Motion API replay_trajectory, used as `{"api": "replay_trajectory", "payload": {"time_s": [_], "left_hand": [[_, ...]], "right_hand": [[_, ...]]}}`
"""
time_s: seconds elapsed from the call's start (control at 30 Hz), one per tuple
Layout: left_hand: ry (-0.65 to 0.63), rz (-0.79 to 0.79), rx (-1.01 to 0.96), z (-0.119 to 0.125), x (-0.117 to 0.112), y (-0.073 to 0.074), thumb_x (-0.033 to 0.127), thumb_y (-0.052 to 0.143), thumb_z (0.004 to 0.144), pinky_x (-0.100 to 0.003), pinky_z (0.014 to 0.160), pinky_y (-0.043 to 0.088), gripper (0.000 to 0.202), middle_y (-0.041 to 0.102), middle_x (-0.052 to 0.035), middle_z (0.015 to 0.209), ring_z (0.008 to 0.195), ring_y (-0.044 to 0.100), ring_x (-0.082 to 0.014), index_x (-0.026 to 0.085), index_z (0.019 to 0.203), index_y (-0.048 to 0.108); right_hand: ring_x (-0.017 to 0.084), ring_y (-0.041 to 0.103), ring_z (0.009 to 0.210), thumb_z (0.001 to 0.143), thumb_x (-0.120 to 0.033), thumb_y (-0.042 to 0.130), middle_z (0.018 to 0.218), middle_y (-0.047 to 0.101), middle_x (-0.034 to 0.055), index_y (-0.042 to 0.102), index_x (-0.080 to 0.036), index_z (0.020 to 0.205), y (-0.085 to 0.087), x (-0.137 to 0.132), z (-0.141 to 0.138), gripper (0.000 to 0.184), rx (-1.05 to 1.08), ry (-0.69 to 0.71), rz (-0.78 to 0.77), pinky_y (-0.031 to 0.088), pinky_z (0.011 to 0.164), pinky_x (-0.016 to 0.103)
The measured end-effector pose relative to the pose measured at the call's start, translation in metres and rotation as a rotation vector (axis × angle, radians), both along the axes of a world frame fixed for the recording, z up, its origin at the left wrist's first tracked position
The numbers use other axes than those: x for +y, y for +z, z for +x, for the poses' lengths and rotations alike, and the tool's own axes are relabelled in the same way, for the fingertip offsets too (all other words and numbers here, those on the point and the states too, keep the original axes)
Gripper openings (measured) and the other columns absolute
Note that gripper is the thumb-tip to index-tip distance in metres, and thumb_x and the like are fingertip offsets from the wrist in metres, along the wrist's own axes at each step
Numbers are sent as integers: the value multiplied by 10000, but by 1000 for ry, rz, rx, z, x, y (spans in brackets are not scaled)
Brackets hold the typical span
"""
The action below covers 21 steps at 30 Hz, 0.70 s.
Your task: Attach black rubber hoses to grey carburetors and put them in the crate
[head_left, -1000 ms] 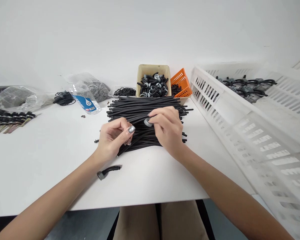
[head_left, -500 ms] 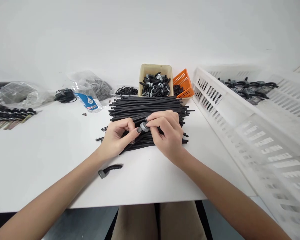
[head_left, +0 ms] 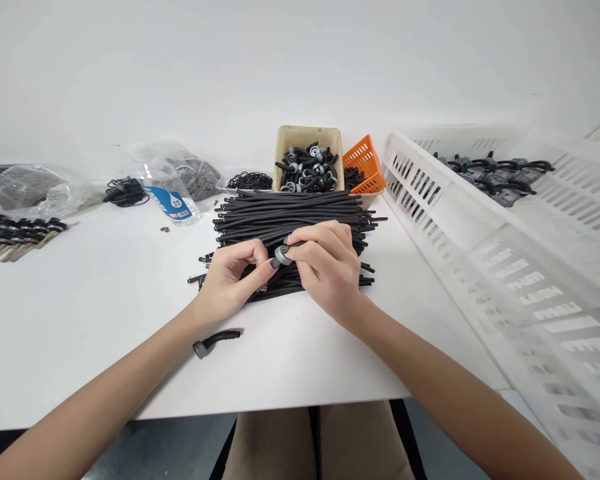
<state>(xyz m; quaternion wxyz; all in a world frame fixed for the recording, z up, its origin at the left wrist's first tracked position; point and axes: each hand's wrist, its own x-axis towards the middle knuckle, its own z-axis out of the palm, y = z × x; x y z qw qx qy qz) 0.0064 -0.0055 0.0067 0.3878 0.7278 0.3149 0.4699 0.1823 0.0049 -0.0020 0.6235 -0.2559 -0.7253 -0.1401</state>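
On the white bench (head_left: 105,320), nearest the edge, lies a bent black tube with a gray nut on one end (head_left: 220,337), close to the left arm. A bit farther in, the right hand (head_left: 330,267) pinches a gray nut fitting (head_left: 281,255) with its fingers. The left hand (head_left: 227,273) is curled, its thumb right by the fitting; I can't tell if its fingers grip it. The fitting is up above a big pile of black hoses (head_left: 290,213). To the right stands a white slotted crate (head_left: 463,230). Past the hoses are a tan bin (head_left: 307,136) of black-and-gray parts and a tilted orange basket (head_left: 377,175).
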Motion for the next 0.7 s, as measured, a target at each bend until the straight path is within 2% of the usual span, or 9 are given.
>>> {"api": "replay_trajectory", "payload": {"time_s": [0.7], "left_hand": [[-10, 10, -9, 1, -1, -1, 237, 573, 920, -243, 503, 324, 322, 496, 42, 534, 513, 430, -99, 199, 622, 455]], "right_hand": [[114, 593, 758, 892, -13, 552, 833, 705, -33, 552, -218, 742, -3, 1, -3, 253, -9, -2, -40, 408, 740, 300]]}}
